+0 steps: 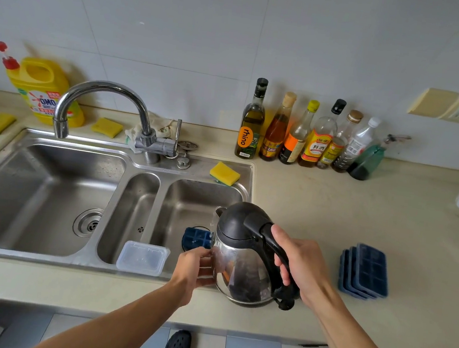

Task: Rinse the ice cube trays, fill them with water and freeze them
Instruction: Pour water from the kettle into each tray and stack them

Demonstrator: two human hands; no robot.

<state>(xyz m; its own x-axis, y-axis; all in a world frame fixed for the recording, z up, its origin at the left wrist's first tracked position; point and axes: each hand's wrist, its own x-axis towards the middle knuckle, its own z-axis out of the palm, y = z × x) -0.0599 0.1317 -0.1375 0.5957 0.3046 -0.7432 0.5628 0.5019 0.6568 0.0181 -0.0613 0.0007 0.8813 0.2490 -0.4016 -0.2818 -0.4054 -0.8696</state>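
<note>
The right hand [302,265] has its fingers wrapped tight round the black handle of a steel kettle [242,271], thumb lying along the top of the handle. The kettle is tipped a little, with its spout at eleven o'clock over the sink's right basin [199,202]. The left hand [192,269] lies on the kettle's nine o'clock side, its fingers [206,269] only slightly bent and laid against the steel wall, holding nothing else. One dark blue ice cube tray [196,237] lies down in that basin, just at twelve o'clock of the left hand's fingers and at ten o'clock of the kettle body, which hides its right end; neither hand touches it. A stack of trays [366,270] of the same blue lies on the counter [333,209] at three o'clock of the right hand, well apart from its fingers. A clear plastic box [142,258] sits on the sink's near rim at nine o'clock of the left hand. A yellow sponge [225,173] lies on the far rim, and a row of bottles [302,136] stands against the wall.
</note>
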